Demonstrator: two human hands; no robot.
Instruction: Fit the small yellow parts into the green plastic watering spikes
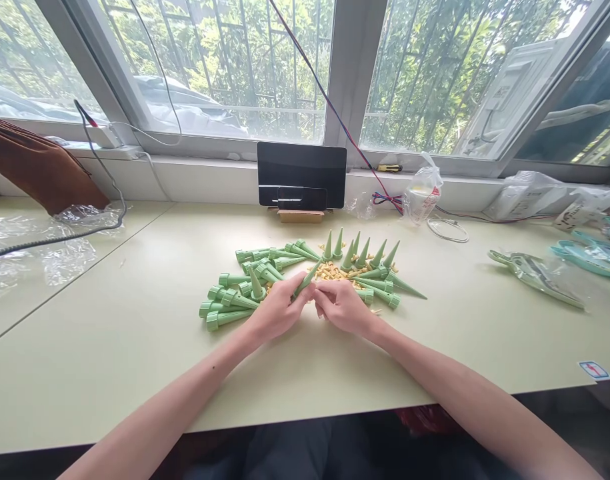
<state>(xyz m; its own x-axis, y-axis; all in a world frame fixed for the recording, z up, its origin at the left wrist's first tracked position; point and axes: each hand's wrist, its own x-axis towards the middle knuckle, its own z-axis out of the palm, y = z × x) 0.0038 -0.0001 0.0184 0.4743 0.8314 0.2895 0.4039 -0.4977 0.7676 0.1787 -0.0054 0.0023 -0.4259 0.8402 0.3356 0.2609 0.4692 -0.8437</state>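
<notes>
My left hand [283, 303] is closed around a green plastic watering spike [307, 279], its tip pointing up and to the right. Close beside it, my right hand [345, 305] has its fingers pinched together at the spike's lower end; whatever they hold is hidden. Several green spikes with ribbed caps [229, 319] lie heaped on the left. Behind my right hand, more spikes [363, 253] stand upright on their caps, and others [377, 284] lie on their sides. Small tan pieces [329, 271] are piled between the two groups.
The pale table [305, 380] runs to the window wall. At its back stands a dark tablet [302, 170] on a cardboard support [301, 217]. A bagged green tool [537, 279] lies right; clear wrapping [67, 257] and a dark cable [49, 239] lie left.
</notes>
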